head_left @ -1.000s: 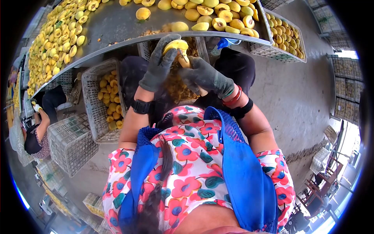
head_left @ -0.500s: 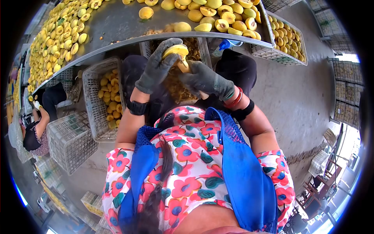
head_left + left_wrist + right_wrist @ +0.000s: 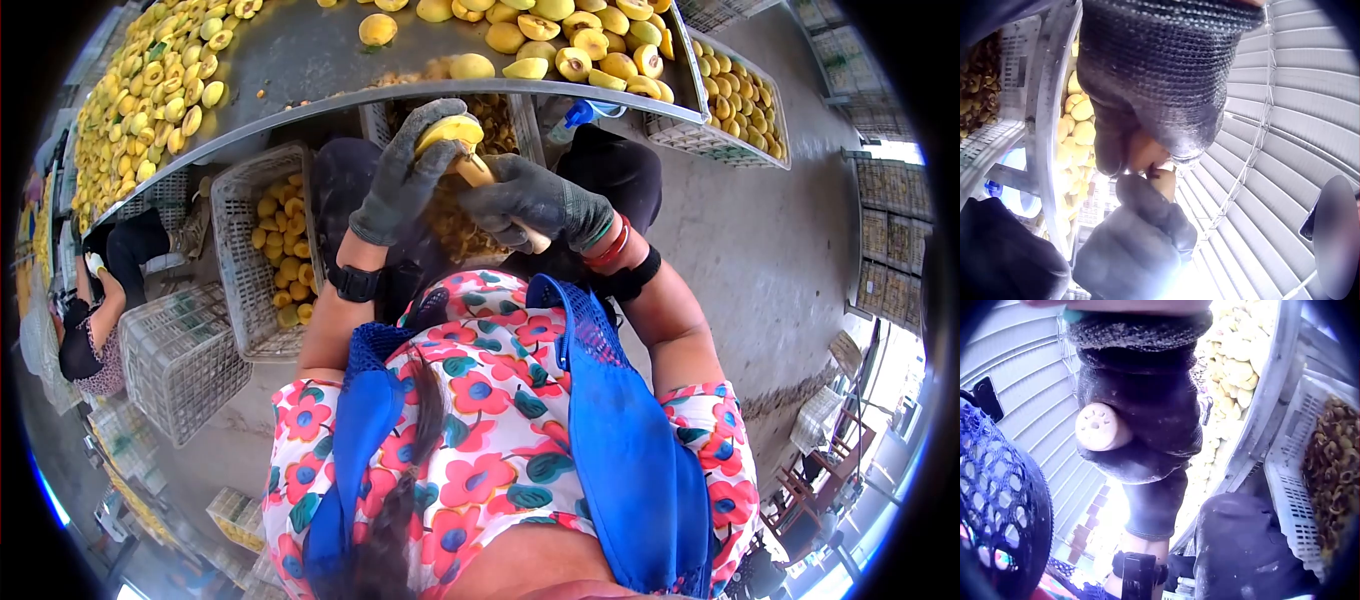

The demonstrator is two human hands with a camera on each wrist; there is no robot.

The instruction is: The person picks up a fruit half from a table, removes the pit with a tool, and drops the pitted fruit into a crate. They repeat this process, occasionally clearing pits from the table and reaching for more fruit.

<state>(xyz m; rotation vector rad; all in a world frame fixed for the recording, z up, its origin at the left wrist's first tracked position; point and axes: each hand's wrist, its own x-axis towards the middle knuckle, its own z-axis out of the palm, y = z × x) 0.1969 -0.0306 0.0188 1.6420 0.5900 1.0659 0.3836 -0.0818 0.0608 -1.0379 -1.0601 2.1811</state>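
Observation:
In the head view my gloved left hand (image 3: pixel 395 190) holds a yellow peach half (image 3: pixel 452 130) just below the table edge, thumb and fingers round its sides. My gloved right hand (image 3: pixel 540 200) grips a tool by its pale wooden handle (image 3: pixel 475 171), whose front end meets the peach. The tool's working tip is hidden at the fruit. From the right fist sticks out the round handle butt (image 3: pixel 1099 427), seen in the right wrist view. Both hands come close together in the left wrist view, with the peach (image 3: pixel 1147 152) between them.
A metal table (image 3: pixel 300 65) bears many peach halves. Below it, between my knees, a crate (image 3: pixel 522 130) holds scraps. Crates of peaches stand at left (image 3: pixel 232 270) and right (image 3: pixel 745 150). A blue-capped bottle (image 3: pixel 578 113) is under the table edge; another person (image 3: pixel 90 340) sits at far left.
My left hand has drawn slightly down and the peach half has tilted. My right hand has turned a little, so more of the handle's butt end shows below it.

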